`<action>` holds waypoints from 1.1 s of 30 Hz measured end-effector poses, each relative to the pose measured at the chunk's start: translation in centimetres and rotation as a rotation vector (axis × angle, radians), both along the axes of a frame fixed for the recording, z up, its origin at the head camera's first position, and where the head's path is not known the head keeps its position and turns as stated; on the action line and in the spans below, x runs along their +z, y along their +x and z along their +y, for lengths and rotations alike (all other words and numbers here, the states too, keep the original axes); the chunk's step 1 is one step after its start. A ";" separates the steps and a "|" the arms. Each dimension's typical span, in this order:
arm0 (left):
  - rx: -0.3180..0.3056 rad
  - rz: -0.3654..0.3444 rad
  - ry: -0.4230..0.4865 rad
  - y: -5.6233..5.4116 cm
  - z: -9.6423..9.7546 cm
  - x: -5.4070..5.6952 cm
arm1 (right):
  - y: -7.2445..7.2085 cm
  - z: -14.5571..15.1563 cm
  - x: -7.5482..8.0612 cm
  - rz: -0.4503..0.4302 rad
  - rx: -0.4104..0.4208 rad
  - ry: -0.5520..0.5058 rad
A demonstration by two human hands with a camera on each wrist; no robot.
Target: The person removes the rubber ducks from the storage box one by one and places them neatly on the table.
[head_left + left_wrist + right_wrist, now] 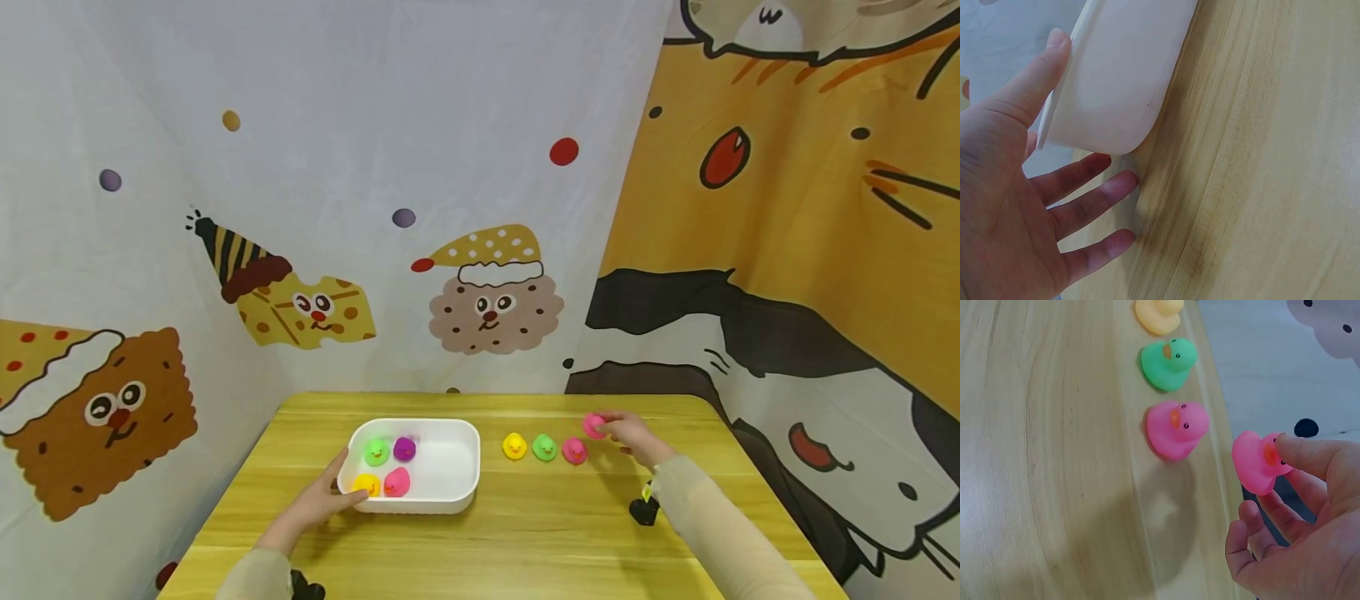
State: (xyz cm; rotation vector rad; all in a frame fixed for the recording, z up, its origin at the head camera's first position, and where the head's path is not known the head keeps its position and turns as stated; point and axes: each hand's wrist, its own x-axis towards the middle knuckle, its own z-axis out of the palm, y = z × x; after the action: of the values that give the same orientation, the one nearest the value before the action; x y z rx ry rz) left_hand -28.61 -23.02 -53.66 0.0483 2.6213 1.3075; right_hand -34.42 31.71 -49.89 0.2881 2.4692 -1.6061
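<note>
My left hand (321, 500) holds the front left corner of a white plastic tub (442, 505), thumb along its rim. In the left wrist view, three fingers of the left hand (1016, 187) spread loosely beside the tub wall (1122, 69). My right hand (633, 435) pinches a pink rubber duck (1252, 462) between thumb and fingers, raised off the table. Beside it, a row of ducks sits on the table: a pink duck (575, 451), a green duck (544, 447) and a yellow duck (514, 447).
Inside the tub lie a green duck (377, 452), a purple duck (405, 449), a yellow duck (367, 484) and a pink duck (397, 482). The wooden table (525, 550) ends at a cartoon-printed cloth (487, 117) behind.
</note>
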 end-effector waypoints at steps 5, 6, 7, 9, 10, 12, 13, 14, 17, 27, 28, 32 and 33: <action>-0.008 0.008 0.003 0.1 0.0 0.2 | 0.2 0.7 -0.3 -0.011 -0.004 0.006; -0.011 0.011 0.005 0.1 -0.1 0.2 | 0.2 0.8 -0.5 -0.014 -0.005 0.006; -0.013 0.013 0.004 0.1 -0.1 0.2 | 0.2 1.0 -0.6 -0.016 -0.006 0.006; -0.014 0.013 0.002 0.0 -0.1 0.1 | 0.3 1.3 -0.9 -0.019 0.001 0.012; -0.013 0.013 0.000 -0.1 -0.2 0.1 | 0.3 1.4 -1.0 -0.016 0.004 0.013; -0.011 0.014 -0.005 -0.1 -0.2 0.0 | 0.2 1.8 -1.4 -0.014 -0.004 0.003; -0.011 0.014 -0.008 -0.2 -0.2 0.0 | 0.2 2.0 -1.6 -0.011 0.000 0.000; -0.008 0.013 -0.009 -0.2 -0.2 0.0 | 0.2 2.2 -1.8 -0.009 0.003 -0.002; -0.010 0.014 -0.013 -0.1 -0.2 0.1 | 0.1 2.7 -2.6 -0.009 -0.015 -0.027; -0.008 0.009 -0.025 0.1 0.0 0.2 | 0.3 3.3 -4.0 -0.035 -0.026 -0.103; -0.009 0.010 -0.024 0.1 0.0 0.2 | 0.3 3.3 -4.1 -0.045 -0.031 -0.098; -0.006 0.008 -0.021 0.1 0.0 0.1 | 0.2 3.2 -4.4 -0.060 -0.036 -0.067; -0.004 0.007 -0.022 0.1 0.0 0.1 | 0.2 3.2 -4.5 -0.060 -0.036 -0.063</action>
State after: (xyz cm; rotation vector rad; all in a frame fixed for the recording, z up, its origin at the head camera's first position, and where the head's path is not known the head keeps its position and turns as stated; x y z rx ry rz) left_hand -28.56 -23.01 -53.59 0.0552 2.6390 1.2796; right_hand -34.23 34.89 -54.35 0.3680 2.3772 -1.6606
